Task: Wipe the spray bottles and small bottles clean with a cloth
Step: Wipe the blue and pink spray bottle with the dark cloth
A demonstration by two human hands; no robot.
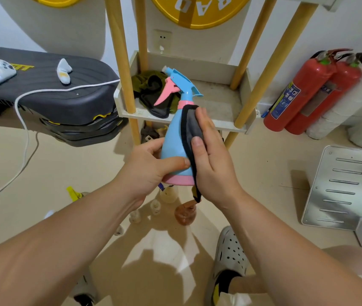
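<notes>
A light blue spray bottle [174, 138] with a pink trigger, pink collar and pink base is held upright in mid-air in front of me. My left hand [151, 166] grips its lower body, thumb across the front. My right hand [211, 162] presses a grey cloth with a black edge [190, 129] flat against the bottle's right side, fingers straight. Below my hands, on the floor, stand a brown bottle [184, 214], a pale spray bottle [168, 194] and several small white bottles [155, 206].
A white shelf on wooden legs [219, 123] behind the bottle holds dark rags [153, 93]. Two red fire extinguishers [303, 93] stand at right, with a metal plate [347, 186] on the floor. A black padded bench [50, 91] and a white cable lie at left. My shoe [230, 257] is below.
</notes>
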